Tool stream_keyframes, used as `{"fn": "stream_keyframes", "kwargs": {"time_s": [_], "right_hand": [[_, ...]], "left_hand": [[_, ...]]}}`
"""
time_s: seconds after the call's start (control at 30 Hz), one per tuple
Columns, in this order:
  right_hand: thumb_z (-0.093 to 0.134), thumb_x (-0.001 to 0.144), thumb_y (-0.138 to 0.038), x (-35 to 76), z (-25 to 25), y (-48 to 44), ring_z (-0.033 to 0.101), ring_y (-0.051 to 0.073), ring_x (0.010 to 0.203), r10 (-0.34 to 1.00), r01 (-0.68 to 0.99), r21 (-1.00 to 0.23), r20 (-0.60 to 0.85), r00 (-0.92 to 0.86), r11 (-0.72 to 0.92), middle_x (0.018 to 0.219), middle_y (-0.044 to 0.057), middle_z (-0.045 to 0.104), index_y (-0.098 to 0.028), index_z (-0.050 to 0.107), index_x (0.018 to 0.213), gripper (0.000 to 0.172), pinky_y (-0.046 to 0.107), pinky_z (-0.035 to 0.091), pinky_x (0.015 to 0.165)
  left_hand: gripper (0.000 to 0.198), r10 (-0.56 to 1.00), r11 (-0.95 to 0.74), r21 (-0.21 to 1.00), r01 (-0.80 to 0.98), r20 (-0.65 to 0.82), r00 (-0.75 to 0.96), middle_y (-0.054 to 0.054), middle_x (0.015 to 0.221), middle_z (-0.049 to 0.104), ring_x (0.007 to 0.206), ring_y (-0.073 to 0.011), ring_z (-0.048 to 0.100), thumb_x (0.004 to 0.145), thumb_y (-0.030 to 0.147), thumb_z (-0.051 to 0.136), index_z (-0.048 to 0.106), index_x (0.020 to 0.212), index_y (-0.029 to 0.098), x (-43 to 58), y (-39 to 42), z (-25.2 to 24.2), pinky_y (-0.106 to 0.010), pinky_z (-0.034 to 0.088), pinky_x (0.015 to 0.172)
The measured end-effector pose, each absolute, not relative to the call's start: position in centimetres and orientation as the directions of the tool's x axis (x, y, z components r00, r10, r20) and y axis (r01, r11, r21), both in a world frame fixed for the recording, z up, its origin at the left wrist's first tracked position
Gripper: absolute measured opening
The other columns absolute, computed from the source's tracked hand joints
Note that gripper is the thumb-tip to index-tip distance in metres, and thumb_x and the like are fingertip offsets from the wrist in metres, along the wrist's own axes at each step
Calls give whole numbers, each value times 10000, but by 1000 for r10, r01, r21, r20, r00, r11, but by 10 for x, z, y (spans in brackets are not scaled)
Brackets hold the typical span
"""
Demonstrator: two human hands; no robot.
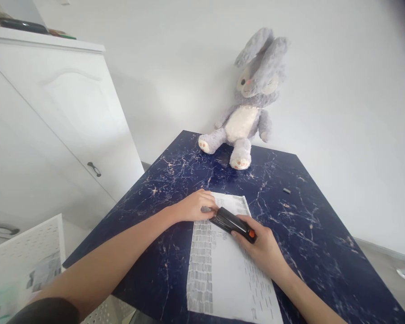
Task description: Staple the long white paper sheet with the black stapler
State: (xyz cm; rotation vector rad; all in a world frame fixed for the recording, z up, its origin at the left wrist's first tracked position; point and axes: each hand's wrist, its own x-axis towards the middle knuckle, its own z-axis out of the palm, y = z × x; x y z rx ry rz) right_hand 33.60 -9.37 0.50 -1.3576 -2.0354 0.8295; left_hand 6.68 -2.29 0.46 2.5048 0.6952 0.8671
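Right hand [261, 245] — grip clenched around the black stapler [234, 222]; left hand [195, 206] — fingers curled, pressing the printed paper [222, 270] on the desk [307, 225].

Dark blue table top [307, 234]: glossy, smooth, marble-look with pale veins; white printed paper sheet [222, 274]: matt, flat; black stapler with orange end [234, 223]: smooth hard plastic, slight sheen, metal tip at front; grey and cream plush rabbit [248, 103]: soft fuzzy cloth; white cabinet [54, 126]: smooth, satin-painted, dark metal handle [94, 169].

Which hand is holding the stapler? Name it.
The right hand grips the black stapler; the left hand only presses flat on the printed paper.
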Motion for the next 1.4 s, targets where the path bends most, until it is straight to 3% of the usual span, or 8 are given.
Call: {"fn": "stream_keyframes", "kwargs": {"time_s": [1.07,1.4], "right_hand": [[628,903,-360,335,8,-94,702,222,841,938,588,-752,116,-327,298,995,29,757,-250,675,1171,293,317,548,720],[640,902,-348,335,8,-94,698,212,855,942,578,-766,105,-319,281,1003,9,752,-260,671,1163,278,304,533,736]], "left_hand": [[133,553,-792,535,295,423,718,-88,869,702,888,-206,617,965,210,586,700,950,143,68,-23,8,-360,473,892],[76,552,-791,537,292,423,718,-74,866,682,885,-199,610,935,154,598,674,927,148,68,-24,9,-338,467,892]]}}
